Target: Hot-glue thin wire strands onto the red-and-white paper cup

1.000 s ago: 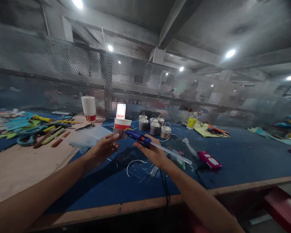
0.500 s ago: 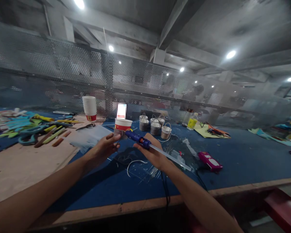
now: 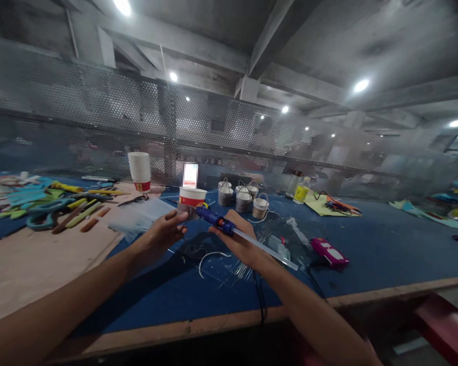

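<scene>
My left hand (image 3: 168, 229) is closed around the lower part of a paper cup (image 3: 193, 195), white with a red band and a greyish wrap below. A strand hangs under the cup by my fingers. In my right hand (image 3: 238, 238) is a blue hot glue gun (image 3: 216, 219), its nozzle at the cup's right side; whether it touches the cup I cannot tell. A long clear glue stick (image 3: 267, 248) juts from the back of the gun. Behind my right hand stand several small wrapped cups with looped handles (image 3: 244, 199).
A stack of paper cups (image 3: 139, 172) stands back left. Scissors (image 3: 46, 216), markers and coloured pieces (image 3: 15, 195) crowd the left side. A magenta box (image 3: 329, 252), a yellow-labelled bottle (image 3: 302, 191) and paper sheets (image 3: 330, 205) lie right. A perforated metal screen (image 3: 213, 127) runs behind.
The view has shifted very slightly. Both hands keep their hold on the cup and the glue gun, almost unmoved.
</scene>
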A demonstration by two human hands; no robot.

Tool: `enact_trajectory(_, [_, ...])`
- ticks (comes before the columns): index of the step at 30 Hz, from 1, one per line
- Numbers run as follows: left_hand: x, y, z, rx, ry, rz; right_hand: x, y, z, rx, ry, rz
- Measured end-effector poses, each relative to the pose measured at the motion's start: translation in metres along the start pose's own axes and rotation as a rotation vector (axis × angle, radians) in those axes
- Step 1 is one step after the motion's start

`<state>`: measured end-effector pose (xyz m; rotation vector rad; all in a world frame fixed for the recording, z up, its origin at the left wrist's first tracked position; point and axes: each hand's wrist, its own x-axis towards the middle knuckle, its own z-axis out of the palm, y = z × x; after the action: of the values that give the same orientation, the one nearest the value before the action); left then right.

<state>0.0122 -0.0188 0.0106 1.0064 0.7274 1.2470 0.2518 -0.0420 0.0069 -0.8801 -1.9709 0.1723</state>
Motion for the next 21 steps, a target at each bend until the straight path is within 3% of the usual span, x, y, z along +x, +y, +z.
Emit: enact_trajectory(21, [-0.0017, 0.0012, -0.0007, -0.036, 0.02, -0.036, 0.0008, 0.0001, -0.0018, -0.039, 0.01, 0.019])
